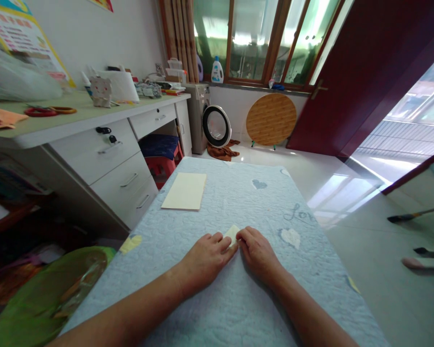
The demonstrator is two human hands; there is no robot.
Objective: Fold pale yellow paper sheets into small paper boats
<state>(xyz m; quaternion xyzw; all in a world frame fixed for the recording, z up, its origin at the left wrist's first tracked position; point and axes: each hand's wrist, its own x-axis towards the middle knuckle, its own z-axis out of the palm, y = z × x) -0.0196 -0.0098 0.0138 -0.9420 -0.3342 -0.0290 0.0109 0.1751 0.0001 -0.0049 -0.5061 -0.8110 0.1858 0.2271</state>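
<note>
A small piece of pale yellow paper (233, 232) lies on the quilted light-blue cloth, partly covered by my fingers. My left hand (211, 251) has its fingers closed on the left and near edges of the paper. From the right, my right hand (255, 246) pinches the paper's right edge with curled fingers. Both sets of fingertips almost meet at the near corner, so any folds there are hidden. Farther away to the left, a stack of cream paper sheets (184, 192) rests flat on the cloth.
The cloth-covered table (235, 308) fills the middle. Along the left wall stands a white desk (104, 144) with scissors (41, 111) on it. A green bin (25, 313) is at the lower left, and a red stool (161, 161) is under the desk. A washing machine (198, 103) stands behind.
</note>
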